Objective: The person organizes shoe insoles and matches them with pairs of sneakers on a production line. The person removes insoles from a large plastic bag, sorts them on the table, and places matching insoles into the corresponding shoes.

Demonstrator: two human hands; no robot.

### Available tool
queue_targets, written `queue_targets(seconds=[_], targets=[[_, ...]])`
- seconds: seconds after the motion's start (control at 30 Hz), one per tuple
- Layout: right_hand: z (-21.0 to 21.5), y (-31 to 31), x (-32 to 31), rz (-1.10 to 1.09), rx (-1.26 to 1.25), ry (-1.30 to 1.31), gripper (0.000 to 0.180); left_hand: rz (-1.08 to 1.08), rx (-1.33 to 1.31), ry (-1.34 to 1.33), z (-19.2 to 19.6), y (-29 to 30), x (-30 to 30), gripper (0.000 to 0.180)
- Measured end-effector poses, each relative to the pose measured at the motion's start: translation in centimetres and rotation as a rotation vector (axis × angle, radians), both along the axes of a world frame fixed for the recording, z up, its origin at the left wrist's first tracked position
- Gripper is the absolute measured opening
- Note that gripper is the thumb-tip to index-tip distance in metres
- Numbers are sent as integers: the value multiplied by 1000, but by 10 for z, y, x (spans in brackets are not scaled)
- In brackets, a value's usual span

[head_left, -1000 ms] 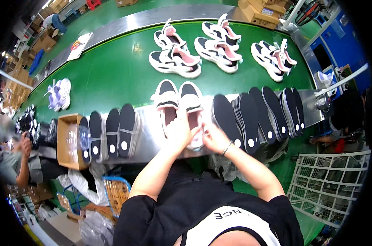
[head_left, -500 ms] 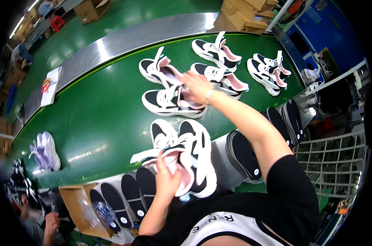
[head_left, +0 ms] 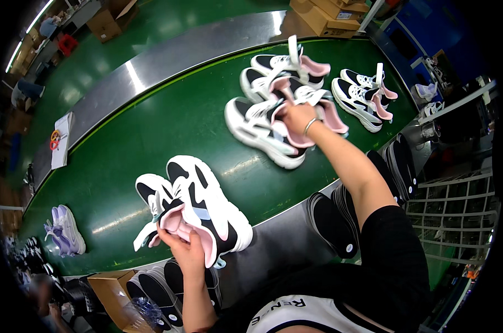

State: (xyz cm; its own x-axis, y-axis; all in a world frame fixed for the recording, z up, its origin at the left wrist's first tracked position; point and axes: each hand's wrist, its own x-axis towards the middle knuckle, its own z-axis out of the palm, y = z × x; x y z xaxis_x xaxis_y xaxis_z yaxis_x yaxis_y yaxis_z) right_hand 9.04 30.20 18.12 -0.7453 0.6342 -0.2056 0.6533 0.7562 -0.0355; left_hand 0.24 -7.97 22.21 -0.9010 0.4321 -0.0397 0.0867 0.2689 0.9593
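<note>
So the black-and-white sneakers with pink lining have slid out to about 8 o'clock on the green desk, while a second matching pair now crowds a third pair near 1 o'clock (two pairs being handled at once, basically). Left hand has its fingers pinching a pink collar; right hand dips into another, too blurry to tell if they're pinching. Chunky white soles, outer shoe tipped sideways.

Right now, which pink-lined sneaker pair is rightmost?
The black-and-white, pink-lined sneaker pair at the green surface's right end; others are at the left hand or right hand.
</note>
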Motion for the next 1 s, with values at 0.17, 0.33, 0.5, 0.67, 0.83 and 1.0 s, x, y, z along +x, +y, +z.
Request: queue_targets(seconds=[0.17,0.33,0.5,0.67,0.83,1.0], targets=[[11,71,56,-203,24,0,31,-73,-171,212,-22,45,-3,69],[46,34,98,-66,235,105,35,-200,-296,410,-48,115,-9,69],[70,-117,182,-83,-236,310,32,-421,-215,194,-54,159,26,73],[26,-236,227,-162,-87,60,51,-572,-114,192,-71,151,43,78],[9,-245,240,-387,34,150,45,-500,-15,97,-44,103,61,38],[10,-235,248,-348,7,148,43,-206,-164,251,-76,96,33,48]])
